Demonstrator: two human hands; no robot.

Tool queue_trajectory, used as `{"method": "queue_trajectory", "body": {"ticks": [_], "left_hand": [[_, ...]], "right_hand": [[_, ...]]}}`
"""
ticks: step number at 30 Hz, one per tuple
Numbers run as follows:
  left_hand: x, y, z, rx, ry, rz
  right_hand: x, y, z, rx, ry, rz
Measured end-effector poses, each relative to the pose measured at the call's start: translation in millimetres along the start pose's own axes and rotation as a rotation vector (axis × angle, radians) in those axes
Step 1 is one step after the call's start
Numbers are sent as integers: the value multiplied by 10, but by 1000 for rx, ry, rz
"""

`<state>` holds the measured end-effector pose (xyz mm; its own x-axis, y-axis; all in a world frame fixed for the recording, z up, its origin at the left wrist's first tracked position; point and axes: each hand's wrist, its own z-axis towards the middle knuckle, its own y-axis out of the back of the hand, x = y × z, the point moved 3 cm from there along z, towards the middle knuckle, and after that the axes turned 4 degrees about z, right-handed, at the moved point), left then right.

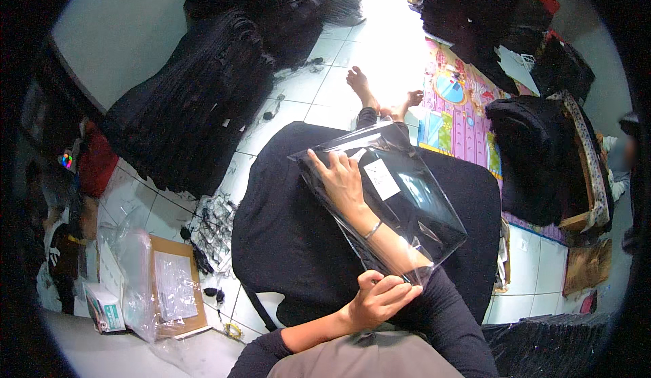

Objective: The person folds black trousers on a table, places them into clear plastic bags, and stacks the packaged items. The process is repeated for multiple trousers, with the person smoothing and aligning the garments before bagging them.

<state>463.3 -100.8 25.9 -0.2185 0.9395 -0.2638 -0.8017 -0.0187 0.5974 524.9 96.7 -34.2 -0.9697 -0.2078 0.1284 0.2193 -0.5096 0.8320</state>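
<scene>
A clear plastic bag point(424, 195) with folded black cloth inside lies at a slant over a black-covered surface point(285, 222) in front of me. A white label point(382, 179) shows on the cloth. My right hand point(342, 182), a band at its wrist, reaches up along the bag's left side with its fingers spread and extended toward the far left corner. Shiny film crosses that forearm, so the arm seems to be inside the bag. Below, my left hand point(383, 298) pinches the bag's near edge beside my right forearm.
Tall heaps of black cloth point(196, 100) stand at left. More black cloth point(529, 154) lies at right, beside a colourful printed mat point(461, 100). Plastic-wrapped cardboard point(180, 286) and a small box point(105, 310) sit at lower left. Bare feet point(363, 83) rest on white tiles ahead.
</scene>
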Motion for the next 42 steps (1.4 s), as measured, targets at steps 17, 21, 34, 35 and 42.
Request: {"method": "queue_trajectory", "body": {"ticks": [17, 21, 34, 35, 42], "left_hand": [[2653, 142, 124, 551, 578, 345], [2702, 81, -35, 500, 495, 436], [2196, 507, -222, 110, 736, 117], [2112, 557, -294, 92, 731, 119], [1937, 482, -574, 182, 742, 262]], "right_hand": [[37, 455, -542, 437, 406, 309], [55, 1215, -1438, 589, 461, 449], [-1034, 1382, -1558, 190, -486, -33], [-1166, 1289, -1558, 129, -552, 12], [-1625, 1191, -589, 48, -746, 252]]}}
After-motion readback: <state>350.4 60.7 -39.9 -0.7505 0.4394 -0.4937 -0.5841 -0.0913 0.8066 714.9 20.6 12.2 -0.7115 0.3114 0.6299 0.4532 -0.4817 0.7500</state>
